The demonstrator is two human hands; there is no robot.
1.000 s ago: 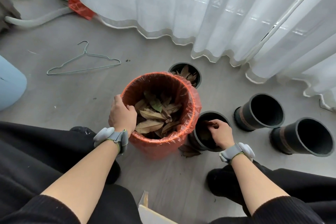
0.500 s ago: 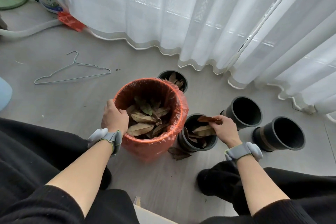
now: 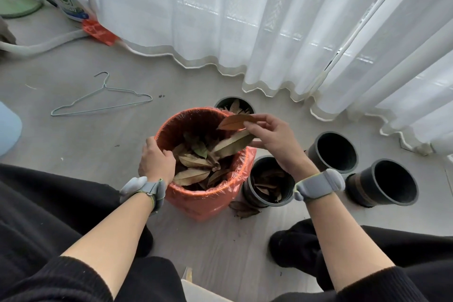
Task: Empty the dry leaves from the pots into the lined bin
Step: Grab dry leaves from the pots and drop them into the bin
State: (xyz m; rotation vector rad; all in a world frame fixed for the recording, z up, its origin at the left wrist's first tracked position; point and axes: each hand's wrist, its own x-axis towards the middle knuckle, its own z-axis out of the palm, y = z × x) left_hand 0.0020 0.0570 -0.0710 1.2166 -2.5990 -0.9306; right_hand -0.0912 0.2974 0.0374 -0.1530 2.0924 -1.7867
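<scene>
Leaves [image 3: 236, 121], perhaps two, in right hand [image 3: 272, 142]

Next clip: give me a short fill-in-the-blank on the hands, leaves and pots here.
1. The left hand grips the rim of the bin, which is lined in ____.
2. The right hand holds dry leaves above the ____.
3. The pot under the right wrist contains dry ____.
4. The pot nearest the right edge looks ____.
Missing words: orange; bin; leaves; empty.
</scene>
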